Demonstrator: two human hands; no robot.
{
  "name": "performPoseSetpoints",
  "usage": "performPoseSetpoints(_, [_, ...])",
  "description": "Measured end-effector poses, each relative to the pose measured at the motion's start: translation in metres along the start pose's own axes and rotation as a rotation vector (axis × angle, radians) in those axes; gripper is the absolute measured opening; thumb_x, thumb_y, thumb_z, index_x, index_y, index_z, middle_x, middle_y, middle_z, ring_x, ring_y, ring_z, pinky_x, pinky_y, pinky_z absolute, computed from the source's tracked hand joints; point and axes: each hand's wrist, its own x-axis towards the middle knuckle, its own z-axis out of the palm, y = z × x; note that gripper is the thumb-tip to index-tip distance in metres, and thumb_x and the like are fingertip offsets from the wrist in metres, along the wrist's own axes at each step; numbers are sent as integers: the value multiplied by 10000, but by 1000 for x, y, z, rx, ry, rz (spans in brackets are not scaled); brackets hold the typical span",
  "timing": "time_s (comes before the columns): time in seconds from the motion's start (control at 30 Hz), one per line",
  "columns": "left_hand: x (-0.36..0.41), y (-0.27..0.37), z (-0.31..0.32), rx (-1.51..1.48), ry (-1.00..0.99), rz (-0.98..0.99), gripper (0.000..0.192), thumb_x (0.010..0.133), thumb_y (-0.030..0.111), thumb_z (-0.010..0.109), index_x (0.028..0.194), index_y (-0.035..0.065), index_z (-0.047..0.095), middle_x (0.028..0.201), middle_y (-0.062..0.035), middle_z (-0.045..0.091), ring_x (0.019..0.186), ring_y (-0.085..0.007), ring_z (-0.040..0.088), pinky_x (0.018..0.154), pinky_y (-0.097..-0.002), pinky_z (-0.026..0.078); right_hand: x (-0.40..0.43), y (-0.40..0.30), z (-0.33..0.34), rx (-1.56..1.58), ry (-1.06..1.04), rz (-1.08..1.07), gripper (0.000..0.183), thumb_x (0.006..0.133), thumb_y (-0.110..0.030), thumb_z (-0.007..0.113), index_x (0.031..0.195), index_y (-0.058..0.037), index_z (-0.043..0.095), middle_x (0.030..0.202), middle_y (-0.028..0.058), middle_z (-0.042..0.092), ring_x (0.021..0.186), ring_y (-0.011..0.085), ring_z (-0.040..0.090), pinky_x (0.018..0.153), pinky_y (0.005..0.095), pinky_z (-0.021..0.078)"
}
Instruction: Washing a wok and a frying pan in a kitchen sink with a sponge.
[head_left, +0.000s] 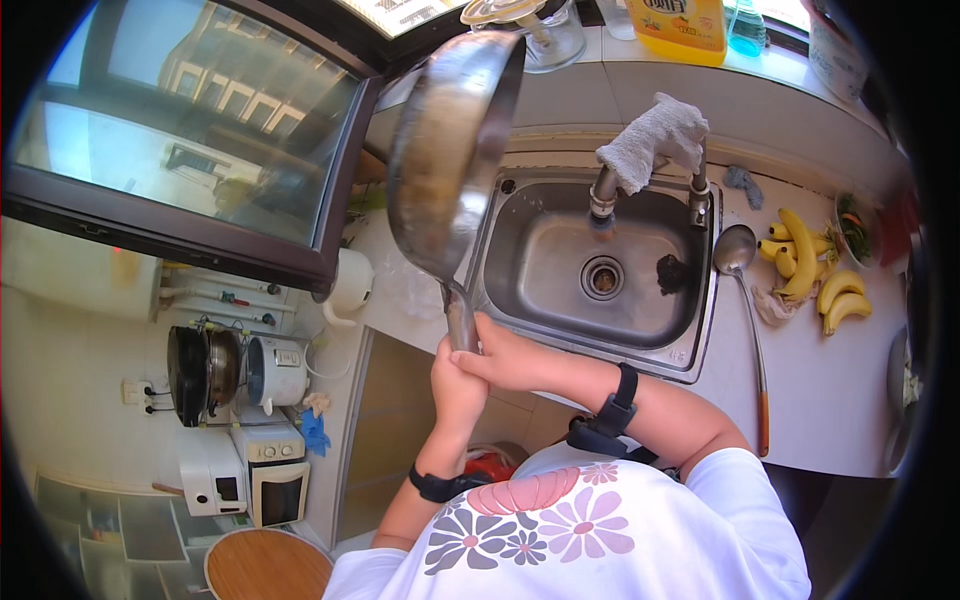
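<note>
A metal wok (442, 157) is held up on its side left of the sink, its hollow turned to the right and its handle (461, 326) towards me. My left hand (459, 381) is wrapped around the handle's near end. Pressed against it, my right hand (506, 356) grips the same handle from the right. Beside the wok is the stainless steel sink (540, 255), with a dark scouring pad (670, 274) in its basin. A light cloth (654, 141) hangs over the faucet (604, 193).
On the right counter lie a long-handled ladle (750, 322), bananas (801, 251) and a grey rag (742, 186). An open window sash (330, 255) juts out at the left, near the wok. A white kettle (352, 281) stands below it. Bottles, including a yellow one (679, 34), line the sill.
</note>
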Motion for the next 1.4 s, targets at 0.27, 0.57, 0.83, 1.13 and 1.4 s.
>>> performPoseSetpoints(0.27, [-5,12,-28,-482,-331,-372,65,858,80,543,908,61,506,596,-21,486,432,-109,479,388,-261,391,0,-13,16,207,-5,197,453,954,-283,568,1174,51,354,839,155,588,551,164,622,494,284,538])
performPoseSetpoints(0.57, [17,-45,-102,-1033,-637,-716,104,872,37,555,944,74,490,628,3,479,485,-98,468,475,-268,405,-11,14,-26,-826,687,23,235,771,-152,726,869,-61,532,836,143,582,775,342,569,688,407,476])
performPoseSetpoints(0.83, [-8,-113,-137,-1708,-1224,-988,104,936,58,487,1032,45,448,639,36,451,491,-41,465,500,-229,431,-108,33,6,-789,406,590,722,815,-294,747,1405,-23,431,1387,225,489,1265,321,499,1036,369,420])
performPoseSetpoints(1.13, [-39,-90,-140,-1343,-1468,-878,218,882,37,566,1020,57,398,594,9,423,420,-63,444,434,-255,442,-115,-7,107,-628,252,455,433,867,-272,658,1205,-5,612,1170,197,643,1096,327,606,935,371,478])
performPoseSetpoints(1.4, [-115,-10,-108,-1198,-1764,-849,282,830,-1,607,986,55,380,578,-28,441,401,-91,454,407,-281,420,-346,-14,113,-952,916,418,154,692,30,630,758,-45,514,750,134,520,703,310,542,623,394,456])
